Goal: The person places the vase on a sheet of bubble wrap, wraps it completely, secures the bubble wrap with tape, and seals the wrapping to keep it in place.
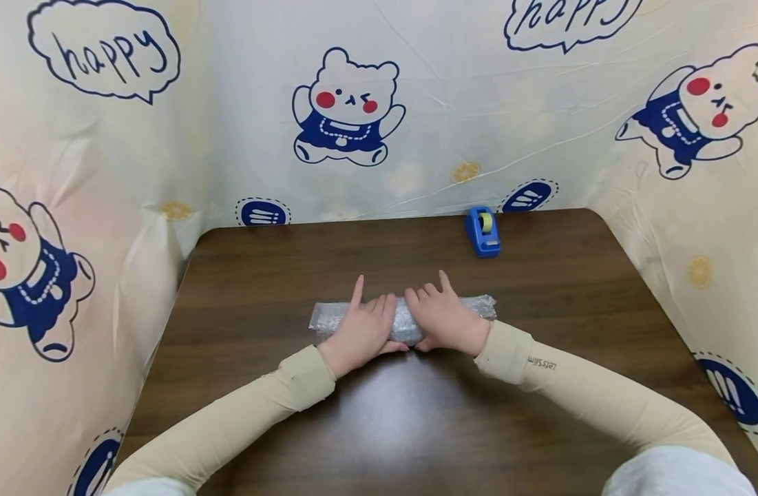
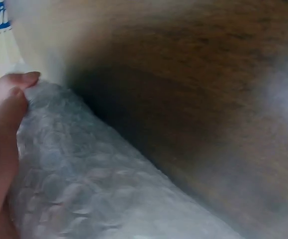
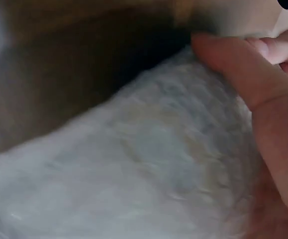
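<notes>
A roll of clear bubble wrap (image 1: 405, 325) lies crosswise near the middle of the table, its flattened ends sticking out to both sides. My left hand (image 1: 365, 326) holds it left of centre, with the thumb along the near side and fingers over the top. Close beside it, my right hand (image 1: 445, 318) grips the roll in the same way. One finger of each hand points up, away from the wrap. In the right wrist view, a yellowish ring-like shape shows faintly through the plastic (image 3: 168, 149). Whatever is wrapped inside stays hidden.
At the back right of the brown wooden table (image 1: 279, 265) stands a blue tape dispenser (image 1: 482, 233) with a yellowish roll of tape. A pale curtain (image 1: 242, 124) printed with cartoon bears surrounds the table at the back and both sides.
</notes>
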`<state>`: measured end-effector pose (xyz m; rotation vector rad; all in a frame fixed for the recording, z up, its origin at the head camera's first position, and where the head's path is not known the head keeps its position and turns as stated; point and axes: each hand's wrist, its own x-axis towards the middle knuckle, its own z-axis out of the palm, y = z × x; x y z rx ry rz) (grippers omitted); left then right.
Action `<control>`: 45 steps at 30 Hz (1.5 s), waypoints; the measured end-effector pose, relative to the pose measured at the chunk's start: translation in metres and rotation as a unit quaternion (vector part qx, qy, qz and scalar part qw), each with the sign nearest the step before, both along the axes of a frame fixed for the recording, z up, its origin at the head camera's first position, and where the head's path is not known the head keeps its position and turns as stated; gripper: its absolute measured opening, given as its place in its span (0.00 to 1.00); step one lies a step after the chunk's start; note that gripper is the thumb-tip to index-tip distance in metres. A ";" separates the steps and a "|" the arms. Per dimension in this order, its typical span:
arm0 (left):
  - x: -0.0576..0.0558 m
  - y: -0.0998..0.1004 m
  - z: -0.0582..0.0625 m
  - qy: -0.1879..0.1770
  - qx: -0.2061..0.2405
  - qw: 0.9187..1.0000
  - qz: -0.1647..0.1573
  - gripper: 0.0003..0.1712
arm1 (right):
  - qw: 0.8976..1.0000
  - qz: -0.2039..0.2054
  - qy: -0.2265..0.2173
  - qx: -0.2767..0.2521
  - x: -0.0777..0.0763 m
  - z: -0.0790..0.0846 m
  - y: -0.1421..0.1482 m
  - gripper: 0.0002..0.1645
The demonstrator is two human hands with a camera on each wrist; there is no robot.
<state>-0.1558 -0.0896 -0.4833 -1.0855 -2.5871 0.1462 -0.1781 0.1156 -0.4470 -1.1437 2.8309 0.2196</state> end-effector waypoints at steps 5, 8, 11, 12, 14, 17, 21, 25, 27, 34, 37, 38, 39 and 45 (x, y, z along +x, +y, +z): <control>-0.005 0.001 0.019 -0.170 0.035 0.984 0.036 0.66 | 0.998 0.019 0.057 -0.023 0.004 -0.008 -0.001 0.51; -0.013 0.007 0.033 -0.248 0.075 0.963 0.069 0.79 | 0.997 0.024 0.074 -0.017 0.005 -0.009 -0.002 0.53; -0.019 0.013 0.037 -0.273 0.085 0.954 0.089 0.85 | 0.996 0.025 0.089 -0.010 0.007 -0.009 -0.002 0.54; -0.020 0.015 0.035 -0.272 0.077 0.955 0.091 0.84 | 0.995 0.027 0.094 -0.010 0.007 -0.009 -0.002 0.54; -0.019 0.020 0.031 -0.273 0.062 0.955 0.094 0.82 | 0.994 0.034 0.105 -0.011 0.008 -0.010 -0.002 0.56; -0.014 0.025 0.021 -0.237 0.046 0.966 0.090 0.75 | 0.992 0.041 0.121 -0.015 0.009 -0.011 -0.002 0.58; -0.008 0.027 0.008 -0.152 0.054 0.984 0.079 0.64 | 0.991 0.040 0.127 -0.018 0.008 -0.011 0.000 0.58; -0.006 0.025 -0.001 -0.088 0.054 0.993 0.059 0.59 | 0.994 0.026 0.105 -0.029 0.006 -0.011 0.004 0.52; -0.007 0.024 -0.005 -0.076 0.059 0.994 0.050 0.56 | 0.995 0.019 0.095 -0.035 0.006 -0.013 0.006 0.51; -0.006 0.020 -0.012 -0.064 0.086 0.993 0.058 0.57 | 0.990 0.031 0.123 -0.058 0.008 -0.021 0.012 0.52; -0.005 0.019 -0.013 -0.079 0.099 0.990 0.061 0.59 | 0.988 0.038 0.135 -0.065 0.010 -0.022 0.014 0.50; -0.004 0.019 -0.014 -0.086 0.105 0.989 0.062 0.59 | 0.988 0.039 0.137 -0.065 0.010 -0.022 0.014 0.49; -0.004 0.020 -0.014 -0.091 0.107 0.988 0.064 0.59 | 0.987 0.040 0.138 -0.066 0.011 -0.023 0.015 0.48; -0.005 0.021 -0.012 -0.076 0.101 0.989 0.077 0.52 | 0.987 0.040 0.136 -0.075 0.011 -0.024 0.018 0.51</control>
